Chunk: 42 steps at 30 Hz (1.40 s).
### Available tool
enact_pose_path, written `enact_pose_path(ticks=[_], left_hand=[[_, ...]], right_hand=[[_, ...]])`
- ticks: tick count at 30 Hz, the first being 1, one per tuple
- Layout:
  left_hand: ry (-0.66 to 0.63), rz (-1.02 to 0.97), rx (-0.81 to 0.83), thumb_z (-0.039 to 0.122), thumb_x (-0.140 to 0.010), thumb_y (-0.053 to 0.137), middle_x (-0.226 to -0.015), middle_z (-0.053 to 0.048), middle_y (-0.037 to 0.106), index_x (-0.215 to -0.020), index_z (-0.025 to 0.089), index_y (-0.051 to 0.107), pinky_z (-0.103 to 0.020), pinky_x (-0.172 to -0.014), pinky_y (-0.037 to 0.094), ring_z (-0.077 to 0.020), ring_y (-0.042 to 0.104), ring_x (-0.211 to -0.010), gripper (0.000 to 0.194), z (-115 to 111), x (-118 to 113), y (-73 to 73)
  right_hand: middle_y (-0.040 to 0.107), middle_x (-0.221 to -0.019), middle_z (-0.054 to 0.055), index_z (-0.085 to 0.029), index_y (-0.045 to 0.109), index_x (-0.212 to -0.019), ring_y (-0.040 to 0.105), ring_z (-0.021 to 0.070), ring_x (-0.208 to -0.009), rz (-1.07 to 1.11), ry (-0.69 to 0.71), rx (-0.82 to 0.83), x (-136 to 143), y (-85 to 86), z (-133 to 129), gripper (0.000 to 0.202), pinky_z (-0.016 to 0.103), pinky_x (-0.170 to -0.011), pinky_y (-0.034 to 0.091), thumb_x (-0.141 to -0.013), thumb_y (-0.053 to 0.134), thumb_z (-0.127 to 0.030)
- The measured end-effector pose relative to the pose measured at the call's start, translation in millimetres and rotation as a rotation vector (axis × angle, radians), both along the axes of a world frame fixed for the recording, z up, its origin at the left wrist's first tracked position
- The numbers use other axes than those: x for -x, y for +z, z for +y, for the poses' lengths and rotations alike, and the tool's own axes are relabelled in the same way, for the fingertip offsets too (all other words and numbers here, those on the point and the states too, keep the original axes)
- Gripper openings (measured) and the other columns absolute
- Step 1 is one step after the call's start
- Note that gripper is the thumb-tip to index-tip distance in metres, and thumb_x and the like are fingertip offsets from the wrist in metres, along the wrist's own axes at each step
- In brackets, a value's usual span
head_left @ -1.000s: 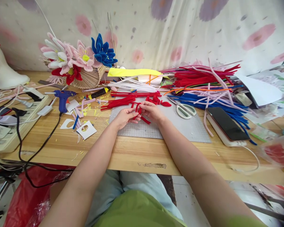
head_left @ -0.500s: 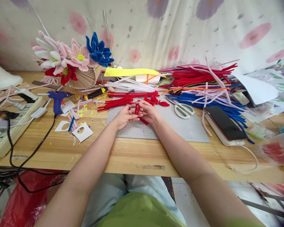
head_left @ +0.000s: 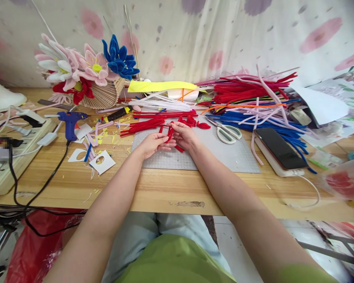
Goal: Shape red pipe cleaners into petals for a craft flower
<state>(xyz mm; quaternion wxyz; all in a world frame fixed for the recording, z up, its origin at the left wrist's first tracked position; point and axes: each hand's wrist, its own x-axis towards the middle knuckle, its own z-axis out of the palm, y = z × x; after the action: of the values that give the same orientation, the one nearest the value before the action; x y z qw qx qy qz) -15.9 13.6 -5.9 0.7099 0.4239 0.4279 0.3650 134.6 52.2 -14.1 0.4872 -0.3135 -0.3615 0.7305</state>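
Between my two hands is a bent red pipe cleaner (head_left: 170, 133), held above the grey cutting mat (head_left: 224, 157). My left hand (head_left: 156, 144) grips its lower part, and my right hand (head_left: 184, 135) pinches it near the top. Fingers partly cover its shape. Just beyond my hands lie a bundle of straight red pipe cleaners (head_left: 144, 126) and several folded red petal shapes (head_left: 203, 125). White-handled scissors (head_left: 226, 135) rest on the mat to the right of my right hand.
On the left are a blue glue gun (head_left: 71, 122), cut white cards (head_left: 103, 161) and a power strip (head_left: 26, 151). Finished fuzzy flowers (head_left: 96, 68) stand behind. At right lie blue pipe cleaners (head_left: 253, 122), more red ones (head_left: 247, 91) and a phone (head_left: 280, 147).
The red pipe cleaner has shifted and tilted between my fingers, with more of it showing. My left hand has turned slightly and its fingers have straightened a little. The view has tilted slightly.
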Motion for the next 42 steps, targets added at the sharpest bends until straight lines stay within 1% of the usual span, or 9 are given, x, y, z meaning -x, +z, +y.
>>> enact_pose_path(ticks=[6, 12, 17, 23, 27, 33, 36, 39, 42], left_hand=[[0.014, 0.075, -0.017, 0.01, -0.076, 0.063, -0.087, -0.013, 0.072, -0.085, 0.008, 0.063, -0.024, -0.059, 0.054, -0.0179, 0.07, -0.073, 0.009, -3, -5, 0.9], [0.063, 0.062, -0.015, 0.012, -0.079, 0.059, -0.082, -0.011, 0.072, -0.086, 0.008, 0.064, -0.02, -0.053, 0.052, -0.0162, 0.07, -0.069, 0.01, -3, -8, 2.7], [0.049, 0.065, -0.023, 0.013, -0.079, 0.06, -0.083, -0.012, 0.072, -0.086, 0.008, 0.064, -0.02, -0.052, 0.052, -0.0162, 0.07, -0.069, 0.01, -3, -8, 1.7], [0.041, 0.079, -0.042, 0.015, -0.078, 0.062, -0.088, -0.012, 0.072, -0.086, 0.009, 0.064, -0.021, -0.054, 0.052, -0.0171, 0.07, -0.071, 0.01, -3, -8, -1.2], [0.056, 0.084, -0.043, 0.015, -0.075, 0.065, -0.083, -0.009, 0.072, -0.086, 0.009, 0.064, -0.02, -0.055, 0.052, -0.0142, 0.069, -0.067, 0.013, -3, -8, -1.0], [0.119, 0.112, -0.046, 0.016, -0.072, 0.069, -0.067, -0.004, 0.068, -0.079, 0.009, 0.063, -0.018, -0.051, 0.05, -0.0106, 0.065, -0.057, 0.012, -6, -7, 2.6], [0.116, 0.135, -0.047, 0.017, -0.07, 0.07, -0.064, -0.004, 0.067, -0.076, 0.009, 0.063, -0.018, -0.049, 0.05, -0.0106, 0.064, -0.054, 0.012, -8, -7, 4.4], [0.105, 0.145, -0.061, 0.019, -0.069, 0.072, -0.064, -0.004, 0.067, -0.075, 0.009, 0.063, -0.019, -0.05, 0.05, -0.0109, 0.064, -0.054, 0.015, -10, -6, 5.1], [0.089, 0.151, -0.07, 0.021, -0.068, 0.073, -0.065, -0.004, 0.067, -0.076, 0.009, 0.062, -0.022, -0.054, 0.052, -0.0111, 0.064, -0.054, 0.017, -11, -6, 4.4]], right_hand=[[0.054, -0.057, -0.006, -0.016, 0.059, -0.071, 0.026, 0.0005, -0.04, -0.004, 0.01, -0.047, 6, -6.1, 0, 0.02, 0.016, -0.035, 0.018, -0.063, 0.075, -0.025], [0.066, -0.077, -0.003, -0.017, 0.057, -0.068, 0.035, 0.0014, -0.043, 0.044, -0.072, -0.009, 10, -6.0, -1, 0.017, 0.017, -0.036, 0.023, -0.062, 0.073, -0.02], [0.067, -0.078, -0.004, -0.017, 0.056, -0.066, 0.031, 0.0005, -0.04, 0.032, -0.082, 0.002, 10, -3.0, -3, 0.017, 0.017, -0.035, 0.023, -0.063, 0.072, -0.019], [0.057, -0.055, -0.006, -0.017, 0.056, -0.064, 0.031, 0.0014, -0.037, 0.004, -0.072, 0.032, 10, -4.1, -2, 0.022, 0.017, -0.034, 0.021, -0.059, 0.077, -0.021], [0.056, -0.054, -0.006, -0.017, 0.057, -0.066, 0.035, 0.0027, -0.039, -0.003, -0.074, 0.041, 9, -4.7, -1, 0.021, 0.018, -0.036, 0.026, -0.06, 0.077, -0.021], [0.063, -0.067, -0.003, -0.018, 0.055, -0.069, 0.052, 0.0062, -0.054, 0.072, 0.003, 0.01, 2, -2.3, -3, 0.019, 0.018, -0.049, 0.04, -0.067, 0.073, -0.024], [0.067, -0.077, -0.001, -0.02, 0.06, -0.082, 0.059, 0.0088, -0.066, 0.075, 0.079, -0.015, -4, -0.9, -3, 0.012, 0.019, -0.057, 0.045, -0.074, 0.067, -0.027], [0.065, -0.073, 0.0, -0.018, 0.064, -0.086, 0.058, 0.0091, -0.064, 0.011, 0.148, -0.001, -6, -0.3, -2, 0.01, 0.02, -0.058, 0.046, -0.078, 0.063, -0.025], [0.062, -0.063, -0.001, -0.015, 0.063, -0.075, 0.054, 0.0078, -0.057, -0.004, 0.157, 0.015, -6, -0.4, -1, 0.008, 0.02, -0.055, 0.045, -0.077, 0.064, -0.023]])
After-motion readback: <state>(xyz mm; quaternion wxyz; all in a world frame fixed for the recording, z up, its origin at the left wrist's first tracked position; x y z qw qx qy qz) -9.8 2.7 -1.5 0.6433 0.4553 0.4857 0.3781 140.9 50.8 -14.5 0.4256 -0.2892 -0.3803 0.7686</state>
